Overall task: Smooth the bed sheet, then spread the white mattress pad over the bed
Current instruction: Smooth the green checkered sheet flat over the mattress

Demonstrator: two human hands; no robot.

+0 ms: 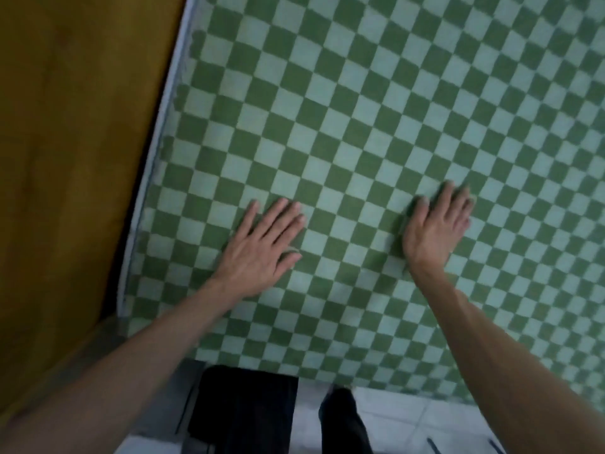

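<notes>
Green-and-pale checked fabric, the bed sheet [376, 126], is seen stretched flat across the bed, filling most of the view beside a mustard-yellow wall [72, 158]. The left hand [262, 247] and right hand [435, 227] are laid palm-down on it, fingers spread, well apart, nothing gripped. The white mattress pad is not shown. Uneven pressing could likely bunch the sheet into fresh creases or drag it off the near edge.
</notes>
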